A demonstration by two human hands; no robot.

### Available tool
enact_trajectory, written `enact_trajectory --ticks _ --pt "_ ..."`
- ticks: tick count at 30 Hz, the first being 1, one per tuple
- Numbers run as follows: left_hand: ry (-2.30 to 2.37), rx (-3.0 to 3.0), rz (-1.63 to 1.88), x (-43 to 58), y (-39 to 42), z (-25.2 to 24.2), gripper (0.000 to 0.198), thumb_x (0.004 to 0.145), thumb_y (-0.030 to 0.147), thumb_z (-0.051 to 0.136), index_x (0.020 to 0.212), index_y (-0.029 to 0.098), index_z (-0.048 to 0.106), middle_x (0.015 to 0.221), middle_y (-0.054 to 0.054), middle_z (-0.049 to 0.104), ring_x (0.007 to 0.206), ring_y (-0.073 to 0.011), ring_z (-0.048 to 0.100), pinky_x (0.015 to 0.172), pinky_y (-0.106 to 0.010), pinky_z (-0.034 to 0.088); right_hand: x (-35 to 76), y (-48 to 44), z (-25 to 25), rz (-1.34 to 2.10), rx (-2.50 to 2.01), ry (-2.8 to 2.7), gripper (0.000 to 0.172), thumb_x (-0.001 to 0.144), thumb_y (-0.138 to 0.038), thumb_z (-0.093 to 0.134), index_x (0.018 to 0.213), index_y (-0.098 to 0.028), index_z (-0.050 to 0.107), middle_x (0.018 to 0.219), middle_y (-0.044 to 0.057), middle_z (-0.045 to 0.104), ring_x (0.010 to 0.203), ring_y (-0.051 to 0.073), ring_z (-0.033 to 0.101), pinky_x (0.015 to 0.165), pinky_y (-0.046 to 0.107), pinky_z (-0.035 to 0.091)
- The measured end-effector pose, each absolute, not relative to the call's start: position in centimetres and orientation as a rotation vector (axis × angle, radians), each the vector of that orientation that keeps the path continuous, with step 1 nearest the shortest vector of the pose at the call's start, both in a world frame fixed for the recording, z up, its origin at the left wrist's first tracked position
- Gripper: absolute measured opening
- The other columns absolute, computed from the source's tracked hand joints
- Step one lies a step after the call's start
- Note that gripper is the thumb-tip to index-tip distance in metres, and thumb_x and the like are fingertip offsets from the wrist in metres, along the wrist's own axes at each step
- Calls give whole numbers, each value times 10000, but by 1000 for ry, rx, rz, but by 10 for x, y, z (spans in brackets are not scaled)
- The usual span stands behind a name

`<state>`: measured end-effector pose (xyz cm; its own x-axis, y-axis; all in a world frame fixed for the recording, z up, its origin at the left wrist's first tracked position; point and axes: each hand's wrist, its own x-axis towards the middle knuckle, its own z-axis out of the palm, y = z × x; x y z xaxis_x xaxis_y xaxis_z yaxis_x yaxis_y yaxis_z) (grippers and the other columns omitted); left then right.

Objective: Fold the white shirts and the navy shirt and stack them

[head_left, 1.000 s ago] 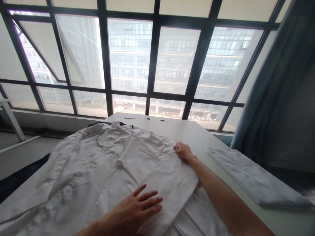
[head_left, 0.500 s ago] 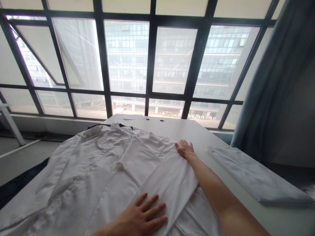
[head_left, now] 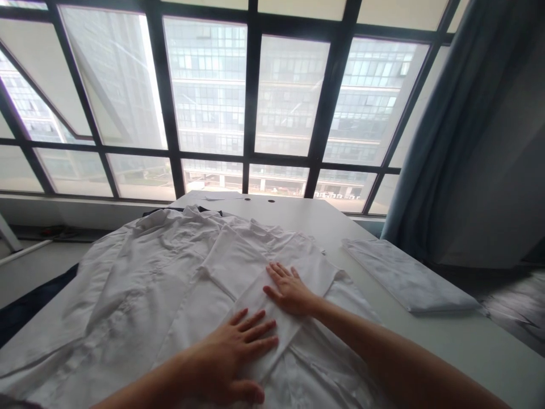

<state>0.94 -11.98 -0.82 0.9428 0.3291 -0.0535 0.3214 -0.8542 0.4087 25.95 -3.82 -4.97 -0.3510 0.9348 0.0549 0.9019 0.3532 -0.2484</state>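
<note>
A white shirt [head_left: 140, 272] lies spread over the table, wrinkled on its left side. One sleeve [head_left: 251, 292] is laid across its right part in a flatter strip. Flat on this strip rests my left hand [head_left: 232, 346], fingers spread and thumb toward me. My right hand [head_left: 287, 288] lies just beyond it on the same cloth, palm down, with its fingers stretched out. Neither hand grips the fabric. Parts of the sleeve under both palms are hidden.
On the right of the white table [head_left: 336, 227] lies a folded white garment [head_left: 413, 278] that looks bagged in plastic. Dark cloth [head_left: 38, 301] hangs at the left. Large windows [head_left: 208, 85] stand behind, with a blue-grey curtain [head_left: 430, 142] at the right.
My right hand has come from the shirt's far right edge back toward my left hand, onto the sleeve. My left hand has shifted slightly forward. The view has turned a little.
</note>
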Motion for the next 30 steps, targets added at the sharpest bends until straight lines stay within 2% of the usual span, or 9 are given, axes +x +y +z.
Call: enact_trajectory --ticks 5,12,19,25,27,30 --pt "563 2699 50 7 -107 -17 767 909 689 461 1541 283 306 1605 -80 198 1483 -317 152 1205 -531 73 255 -36 -47 298 -1677 -2440 724 968 -632 299 1554 -207 283 1624 84 167 1493 282 130 1183 526 40" --pt "946 2745 120 -12 -76 -37 667 1003 598 310 1533 193 332 1599 -110 216 1490 -284 150 1212 -493 124 267 8 -47 285 -1667 -2468 706 974 -605 301 1554 -204 275 1626 65 158 1491 261 144 1184 534 51" --pt "979 2775 124 -23 -64 -43 672 995 593 338 1535 194 325 1599 -104 227 1490 -287 149 1213 -490 152 274 1 -49 245 -1673 -2447 682 991 -576 275 1545 -179 295 1614 102 201 1483 277 182 1172 570 99" --pt "1025 2733 176 -29 -58 -40 670 941 583 472 1488 199 425 1566 -118 328 1451 -286 284 1190 -437 248 299 -42 -51 227 -1697 -2421 604 1004 -520 306 1522 -215 360 1598 98 256 1474 270 223 1175 540 154" --pt "1225 2682 165 -34 -54 -39 661 957 579 427 1498 199 406 1575 -119 309 1460 -283 262 1192 -458 218 310 -61 -50 227 -1722 -2421 591 1008 -504 301 1525 -222 355 1600 90 249 1477 264 216 1178 535 155" --pt "1550 2565 61 -42 -46 -38 662 985 567 328 1541 207 311 1610 -103 203 1488 -279 168 1190 -525 142 323 -91 -50 227 -1774 -2419 607 1010 -513 282 1534 -210 337 1604 87 228 1483 262 196 1184 527 142"
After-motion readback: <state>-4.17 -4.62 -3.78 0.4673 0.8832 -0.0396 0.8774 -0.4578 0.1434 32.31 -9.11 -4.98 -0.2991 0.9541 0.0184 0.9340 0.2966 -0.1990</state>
